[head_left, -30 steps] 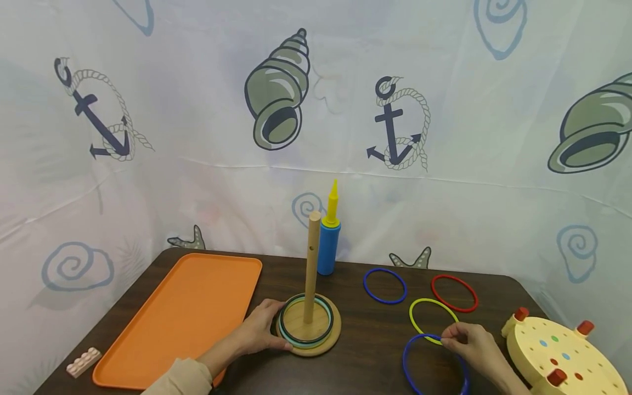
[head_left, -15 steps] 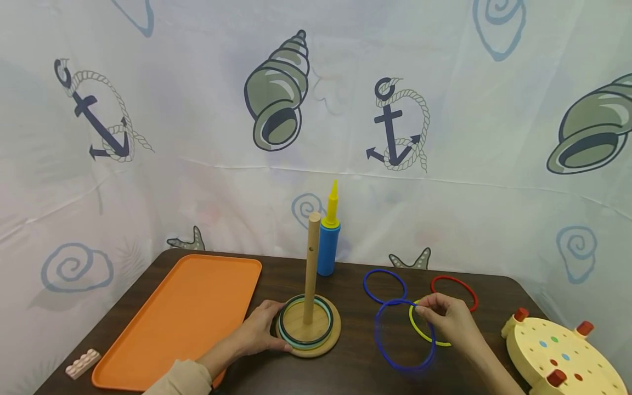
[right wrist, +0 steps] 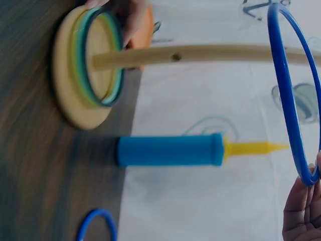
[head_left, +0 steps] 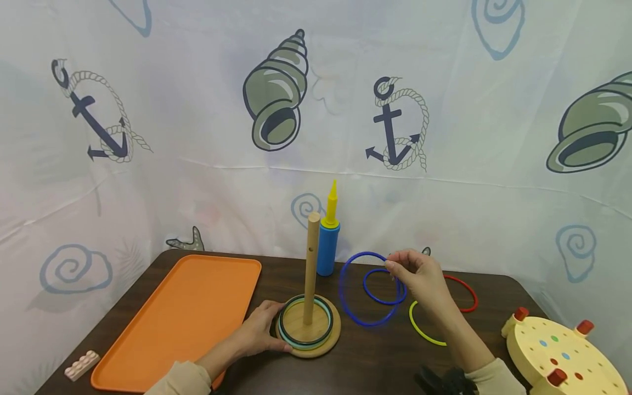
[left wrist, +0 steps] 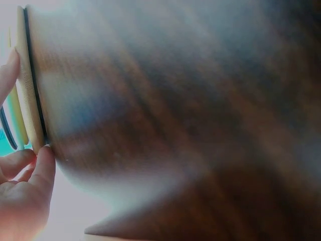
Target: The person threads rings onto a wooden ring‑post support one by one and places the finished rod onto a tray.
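A pale pink brick [head_left: 82,365] is placed at the left of the dark bench [head_left: 365,362]; beside it an orange tray [head_left: 178,323] is laid flat; the wooden stand [head_left: 334,332] is gripped at its rim by the left hand [head_left: 259,329], thumb and fingers spread along the edge; around its upright post [head_left: 311,269] a stack of rings [head_left: 307,346], dark uppermost, is seated on the base; a blue pump [head_left: 328,249] is stood upright behind; a large blue ring [right wrist: 287,95] is held up, tilted, right of the post and apart from it, pinched by the right hand [head_left: 415,271]; a smaller blue ring [head_left: 387,303] is seen lying beyond; a yellow ring [head_left: 419,331] and a red ring [head_left: 475,296] are partly hidden by the right arm; farthest right, a cream disc [head_left: 563,345] is topped with red pegs.
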Demonstrator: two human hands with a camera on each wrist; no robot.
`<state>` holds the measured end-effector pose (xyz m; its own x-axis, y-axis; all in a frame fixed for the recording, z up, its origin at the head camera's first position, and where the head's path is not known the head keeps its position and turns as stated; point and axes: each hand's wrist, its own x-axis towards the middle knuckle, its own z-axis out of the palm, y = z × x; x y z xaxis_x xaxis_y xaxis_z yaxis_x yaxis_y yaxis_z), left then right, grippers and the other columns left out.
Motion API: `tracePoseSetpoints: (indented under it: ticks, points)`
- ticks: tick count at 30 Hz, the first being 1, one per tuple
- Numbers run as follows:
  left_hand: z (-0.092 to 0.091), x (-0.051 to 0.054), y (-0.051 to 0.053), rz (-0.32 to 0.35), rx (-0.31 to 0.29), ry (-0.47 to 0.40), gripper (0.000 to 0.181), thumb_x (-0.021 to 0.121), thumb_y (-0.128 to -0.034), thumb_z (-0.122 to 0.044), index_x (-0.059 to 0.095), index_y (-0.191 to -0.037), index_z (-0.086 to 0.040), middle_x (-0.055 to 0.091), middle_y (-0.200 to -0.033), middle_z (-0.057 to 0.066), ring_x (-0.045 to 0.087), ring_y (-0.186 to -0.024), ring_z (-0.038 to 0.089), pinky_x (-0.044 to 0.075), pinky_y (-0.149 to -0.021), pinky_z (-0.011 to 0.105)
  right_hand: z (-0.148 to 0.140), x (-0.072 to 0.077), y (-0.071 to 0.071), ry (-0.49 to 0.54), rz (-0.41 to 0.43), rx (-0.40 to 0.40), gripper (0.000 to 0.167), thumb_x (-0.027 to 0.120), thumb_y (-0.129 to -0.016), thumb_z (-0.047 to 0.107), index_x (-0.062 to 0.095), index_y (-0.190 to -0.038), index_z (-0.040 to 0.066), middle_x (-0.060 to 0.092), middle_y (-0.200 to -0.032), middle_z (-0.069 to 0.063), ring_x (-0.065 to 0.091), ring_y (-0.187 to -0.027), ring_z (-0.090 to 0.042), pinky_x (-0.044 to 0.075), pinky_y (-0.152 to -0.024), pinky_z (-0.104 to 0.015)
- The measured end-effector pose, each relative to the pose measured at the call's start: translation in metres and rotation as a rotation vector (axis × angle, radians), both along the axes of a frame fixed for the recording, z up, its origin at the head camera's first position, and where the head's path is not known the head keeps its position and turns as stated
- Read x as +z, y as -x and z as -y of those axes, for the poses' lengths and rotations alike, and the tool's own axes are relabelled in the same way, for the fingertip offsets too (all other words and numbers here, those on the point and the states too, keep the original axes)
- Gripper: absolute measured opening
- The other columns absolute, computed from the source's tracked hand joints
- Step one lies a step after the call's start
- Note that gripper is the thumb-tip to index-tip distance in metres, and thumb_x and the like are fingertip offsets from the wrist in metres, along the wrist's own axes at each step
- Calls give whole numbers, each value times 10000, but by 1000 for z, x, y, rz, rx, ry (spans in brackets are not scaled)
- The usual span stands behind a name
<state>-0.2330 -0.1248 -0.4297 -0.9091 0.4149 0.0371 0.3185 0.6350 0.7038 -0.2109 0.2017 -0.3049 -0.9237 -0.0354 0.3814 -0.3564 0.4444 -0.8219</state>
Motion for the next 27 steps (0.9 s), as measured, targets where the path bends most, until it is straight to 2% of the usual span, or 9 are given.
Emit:
tracePoseSetpoints:
  ticks: [6,11,14,21,27]
  points:
    - [0,-1,1,-14,-6,11,909,869,-626,-376,469,-1322,51,459,-1279,187,444,-1172,363,398,-955,547,23,19,8,80,-18,25,209,665,-885,175,647,-969,-15,616,-773,3,594,-728,-159,481,-638,-204]
    - [0,-2,1,-13,0,3,907,873,-621,-371,474,-1321,43,457,-1284,185,440,-1177,365,396,-955,551,40,33,16,148,-13,29,187,658,-891,170,642,-971,1,611,-803,-32,592,-754,-197,487,-668,-217]
    - [0,-3,1,-12,3,3,904,874,-619,-373,478,-1322,34,460,-1283,183,441,-1176,366,398,-953,552,50,40,23,178,-30,31,171,655,-891,146,646,-963,-8,611,-798,-44,586,-725,-161,491,-670,-216]
    - [1,-5,1,-15,-2,6,913,872,-618,-382,475,-1322,44,461,-1280,185,441,-1171,368,398,-951,553,71,50,35,213,-98,59,134,645,-885,70,651,-947,-48,612,-791,-38,578,-710,-170,493,-657,-188]
    - [1,-6,3,-24,-8,3,918,868,-621,-395,471,-1323,42,460,-1276,180,442,-1168,359,404,-948,547,82,52,42,217,-100,53,133,653,-877,62,657,-934,-58,622,-789,-73,561,-690,-140,483,-634,-178]
